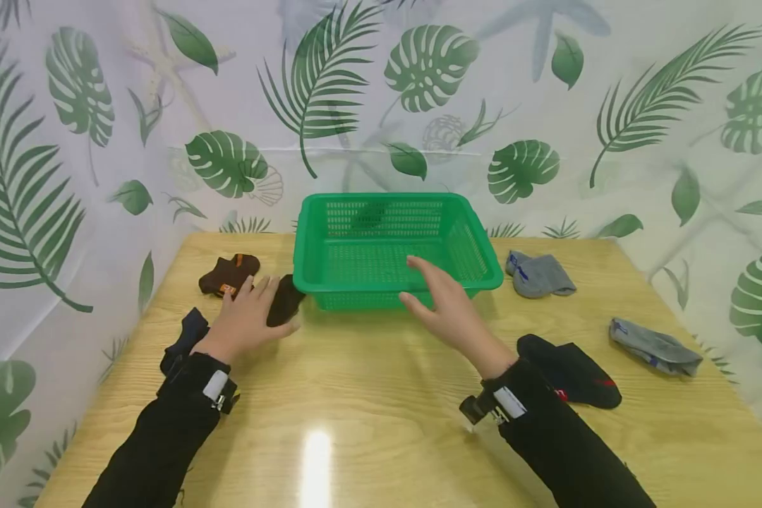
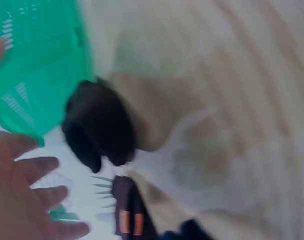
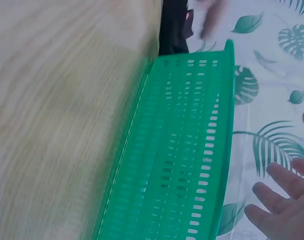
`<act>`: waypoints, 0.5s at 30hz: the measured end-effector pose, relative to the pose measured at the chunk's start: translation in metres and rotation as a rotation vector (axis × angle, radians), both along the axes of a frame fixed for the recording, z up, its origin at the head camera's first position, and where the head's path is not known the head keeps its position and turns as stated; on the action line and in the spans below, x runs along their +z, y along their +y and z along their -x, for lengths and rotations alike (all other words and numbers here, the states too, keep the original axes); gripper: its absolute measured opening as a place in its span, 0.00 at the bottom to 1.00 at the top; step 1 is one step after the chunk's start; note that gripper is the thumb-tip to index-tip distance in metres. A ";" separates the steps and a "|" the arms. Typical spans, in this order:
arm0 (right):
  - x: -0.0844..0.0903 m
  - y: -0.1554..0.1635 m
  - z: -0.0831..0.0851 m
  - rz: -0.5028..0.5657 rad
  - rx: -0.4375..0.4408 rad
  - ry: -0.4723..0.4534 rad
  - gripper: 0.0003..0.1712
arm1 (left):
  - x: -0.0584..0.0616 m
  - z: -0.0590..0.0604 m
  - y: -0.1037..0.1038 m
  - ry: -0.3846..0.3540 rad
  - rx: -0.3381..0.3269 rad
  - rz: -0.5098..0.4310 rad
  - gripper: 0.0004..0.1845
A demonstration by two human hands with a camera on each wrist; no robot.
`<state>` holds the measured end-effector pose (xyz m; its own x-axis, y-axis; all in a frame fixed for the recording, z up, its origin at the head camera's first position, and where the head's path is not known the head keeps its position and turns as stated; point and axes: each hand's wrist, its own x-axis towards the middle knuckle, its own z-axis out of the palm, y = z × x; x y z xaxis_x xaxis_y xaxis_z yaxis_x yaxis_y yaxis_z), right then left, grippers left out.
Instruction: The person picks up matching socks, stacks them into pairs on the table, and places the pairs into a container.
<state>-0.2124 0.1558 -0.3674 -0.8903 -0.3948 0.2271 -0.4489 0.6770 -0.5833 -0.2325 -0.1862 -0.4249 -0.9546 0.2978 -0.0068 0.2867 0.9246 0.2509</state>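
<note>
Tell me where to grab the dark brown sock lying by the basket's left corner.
Pinch the dark brown sock at its near end, coming from the left with the left hand, whose fingers already lie beside it. It lies limp on the table, its far end tight against the green basket.

Staged recording booth, leaf-print curtain, wooden table

The table is viewed from above by the head camera. The green basket is shared, close up, by both wrist views.
</note>
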 end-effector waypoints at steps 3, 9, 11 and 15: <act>0.000 0.001 -0.012 -0.035 0.012 0.036 0.33 | -0.010 0.000 -0.005 -0.041 0.000 -0.005 0.41; 0.004 -0.002 -0.027 -0.099 0.077 0.027 0.29 | -0.017 0.004 -0.008 -0.058 0.013 -0.039 0.34; 0.005 -0.003 -0.030 -0.112 0.096 0.033 0.27 | -0.016 0.005 -0.009 -0.047 0.006 -0.041 0.32; 0.008 -0.003 -0.037 -0.156 0.139 0.035 0.25 | -0.013 0.004 -0.008 -0.036 -0.020 -0.039 0.26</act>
<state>-0.1751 0.1524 -0.3592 -0.8176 -0.5457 0.1836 -0.5622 0.6881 -0.4588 -0.2365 -0.1944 -0.4379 -0.9476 0.3181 -0.0289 0.2956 0.9078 0.2975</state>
